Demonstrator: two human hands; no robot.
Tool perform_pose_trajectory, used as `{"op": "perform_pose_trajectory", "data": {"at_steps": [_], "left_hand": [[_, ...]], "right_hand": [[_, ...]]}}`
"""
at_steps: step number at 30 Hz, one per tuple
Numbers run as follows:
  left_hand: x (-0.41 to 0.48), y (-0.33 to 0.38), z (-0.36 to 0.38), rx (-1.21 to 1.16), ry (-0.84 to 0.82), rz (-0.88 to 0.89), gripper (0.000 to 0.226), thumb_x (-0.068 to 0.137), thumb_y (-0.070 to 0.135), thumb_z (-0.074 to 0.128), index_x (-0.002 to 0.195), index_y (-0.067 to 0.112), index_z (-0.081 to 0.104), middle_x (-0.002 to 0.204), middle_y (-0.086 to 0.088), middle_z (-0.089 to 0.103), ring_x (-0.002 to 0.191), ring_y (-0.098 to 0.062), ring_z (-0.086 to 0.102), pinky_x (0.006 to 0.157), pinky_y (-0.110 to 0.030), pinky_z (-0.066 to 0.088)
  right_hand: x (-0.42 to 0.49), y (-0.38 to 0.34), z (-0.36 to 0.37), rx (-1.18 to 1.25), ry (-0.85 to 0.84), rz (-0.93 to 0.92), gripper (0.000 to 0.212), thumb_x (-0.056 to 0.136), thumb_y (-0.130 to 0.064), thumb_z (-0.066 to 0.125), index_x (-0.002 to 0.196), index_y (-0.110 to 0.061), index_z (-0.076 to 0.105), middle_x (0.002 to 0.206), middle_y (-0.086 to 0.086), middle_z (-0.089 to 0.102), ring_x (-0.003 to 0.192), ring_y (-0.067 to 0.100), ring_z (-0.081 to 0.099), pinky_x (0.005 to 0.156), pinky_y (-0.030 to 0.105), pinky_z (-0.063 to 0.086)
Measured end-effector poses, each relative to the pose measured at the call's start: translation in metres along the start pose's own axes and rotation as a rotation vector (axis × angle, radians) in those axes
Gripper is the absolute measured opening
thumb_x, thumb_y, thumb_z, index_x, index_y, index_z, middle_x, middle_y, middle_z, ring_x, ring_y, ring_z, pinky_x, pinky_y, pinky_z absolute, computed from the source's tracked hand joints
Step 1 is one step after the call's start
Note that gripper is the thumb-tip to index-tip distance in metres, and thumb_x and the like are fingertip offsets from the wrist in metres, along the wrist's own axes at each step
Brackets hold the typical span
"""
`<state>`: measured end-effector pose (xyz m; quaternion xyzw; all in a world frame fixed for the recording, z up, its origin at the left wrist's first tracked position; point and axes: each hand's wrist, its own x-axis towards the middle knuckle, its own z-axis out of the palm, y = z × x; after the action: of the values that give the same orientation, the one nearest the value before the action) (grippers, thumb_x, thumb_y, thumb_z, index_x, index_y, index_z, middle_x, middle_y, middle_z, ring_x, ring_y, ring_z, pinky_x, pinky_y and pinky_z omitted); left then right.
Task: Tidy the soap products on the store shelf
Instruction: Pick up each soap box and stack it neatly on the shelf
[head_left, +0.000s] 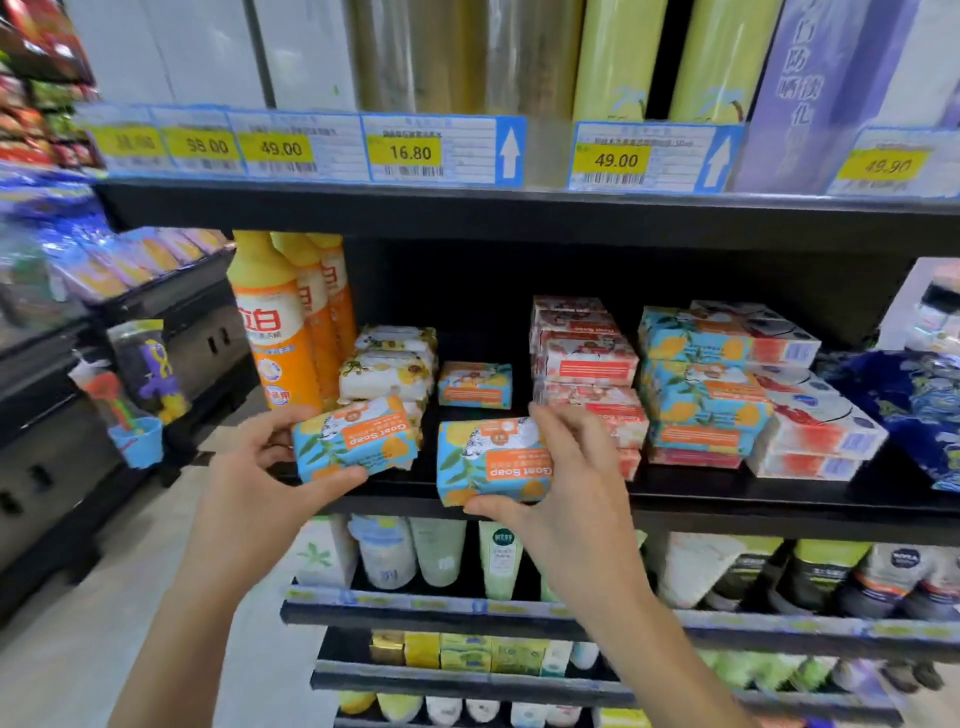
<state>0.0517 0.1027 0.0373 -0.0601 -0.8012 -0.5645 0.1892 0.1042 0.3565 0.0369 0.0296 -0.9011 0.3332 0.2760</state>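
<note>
My left hand (260, 457) grips a blue and yellow Goat Soap bar (356, 439) at the front edge of the black middle shelf (727, 506), the bar tilted. My right hand (566, 483) holds a second Goat Soap bar (488, 460) of the same kind, thumb under it and fingers over its right end. A third blue soap bar (475, 384) lies further back on the shelf. To the left a stack of white floral soap packs (387, 371) stands. On the right are stacks of red and white soap boxes (587, 364) and blue soap boxes (701, 384).
Orange detergent bottles (275, 332) stand at the shelf's left end. White and red boxes (815, 421) and a dark blue pack (914, 405) fill the right. Price tags (410, 150) line the upper shelf. Tubes and bottles (441, 556) fill the shelves below. A side display (140, 374) stands left.
</note>
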Motion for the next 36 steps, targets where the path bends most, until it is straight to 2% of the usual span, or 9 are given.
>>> {"op": "perform_pose_trajectory", "data": {"at_steps": [2,6,10,14,18,21,24,31,36], "left_hand": [[-0.003,-0.008,-0.01,0.004,0.024,-0.024,0.061,0.063,0.018,0.094,0.113,0.034,0.062,0.106,0.01,0.069,0.093,0.006,0.066,0.078,-0.027,0.054],[-0.01,-0.02,-0.025,0.009,0.062,-0.026,0.062,0.062,0.018,0.095,0.115,0.031,0.065,0.11,0.008,0.07,0.101,-0.006,0.067,0.079,-0.025,0.052],[-0.014,-0.024,-0.027,-0.007,0.077,-0.027,0.06,0.057,0.025,0.095,0.107,0.038,0.065,0.106,0.013,0.071,0.093,0.006,0.066,0.079,-0.023,0.051],[-0.017,-0.03,-0.026,-0.045,0.08,-0.064,0.07,0.053,0.029,0.092,0.118,0.03,0.065,0.108,0.014,0.069,0.092,0.012,0.064,0.078,-0.021,0.05],[-0.018,-0.032,-0.025,-0.086,0.071,-0.074,0.067,0.051,0.034,0.088,0.113,0.037,0.063,0.1,0.021,0.071,0.093,0.013,0.064,0.071,-0.015,0.056],[-0.018,-0.032,-0.022,-0.097,0.06,-0.07,0.065,0.052,0.03,0.089,0.111,0.036,0.063,0.098,0.033,0.069,0.091,0.011,0.066,0.073,-0.006,0.052],[-0.019,-0.034,-0.018,-0.099,0.04,-0.07,0.066,0.055,0.022,0.092,0.114,0.03,0.065,0.098,0.03,0.07,0.09,0.008,0.067,0.072,-0.007,0.053],[-0.022,-0.038,-0.012,-0.11,-0.001,-0.049,0.072,0.051,0.03,0.09,0.119,0.027,0.065,0.1,0.025,0.07,0.098,0.003,0.067,0.075,-0.011,0.055],[-0.022,-0.045,-0.012,-0.114,-0.042,-0.036,0.072,0.05,0.035,0.09,0.117,0.032,0.065,0.104,0.021,0.071,0.103,-0.002,0.067,0.078,-0.014,0.057]], "right_hand": [[0.001,-0.006,0.02,-0.038,-0.049,0.003,0.103,0.073,-0.051,0.087,0.156,-0.016,0.037,0.138,-0.009,0.029,0.134,0.007,0.029,0.115,0.022,0.033],[0.012,-0.009,0.048,-0.143,-0.115,0.084,0.1,0.083,-0.053,0.078,0.159,-0.012,0.029,0.148,0.001,0.028,0.141,0.018,0.026,0.116,0.027,0.031],[0.019,-0.005,0.061,-0.184,-0.142,0.132,0.096,0.088,-0.056,0.07,0.159,-0.008,0.026,0.155,0.006,0.028,0.144,0.023,0.027,0.113,0.032,0.034],[0.017,-0.002,0.064,-0.266,-0.141,0.097,0.085,0.094,-0.054,0.064,0.157,-0.009,0.031,0.163,0.009,0.025,0.149,0.026,0.023,0.119,0.036,0.03],[0.015,0.003,0.069,-0.261,-0.029,-0.087,0.05,0.091,-0.024,0.076,0.137,-0.009,0.063,0.143,0.008,0.056,0.134,0.026,0.05,0.11,0.04,0.046],[0.028,0.005,0.077,-0.296,-0.013,-0.1,0.04,0.083,-0.01,0.082,0.122,-0.005,0.072,0.125,0.009,0.069,0.119,0.028,0.063,0.099,0.038,0.053],[0.05,0.007,0.086,-0.381,-0.01,-0.081,0.044,0.07,0.008,0.086,0.112,0.001,0.073,0.115,0.016,0.072,0.109,0.033,0.068,0.087,0.037,0.058],[0.092,0.013,0.096,-0.425,-0.088,0.022,0.03,0.091,0.006,0.067,0.12,0.001,0.061,0.119,0.016,0.062,0.111,0.033,0.061,0.08,0.035,0.051],[0.08,0.01,0.083,-0.115,-0.023,-0.032,0.041,0.098,-0.003,0.063,0.139,-0.005,0.059,0.144,0.009,0.056,0.133,0.026,0.054,0.109,0.032,0.043]]}}
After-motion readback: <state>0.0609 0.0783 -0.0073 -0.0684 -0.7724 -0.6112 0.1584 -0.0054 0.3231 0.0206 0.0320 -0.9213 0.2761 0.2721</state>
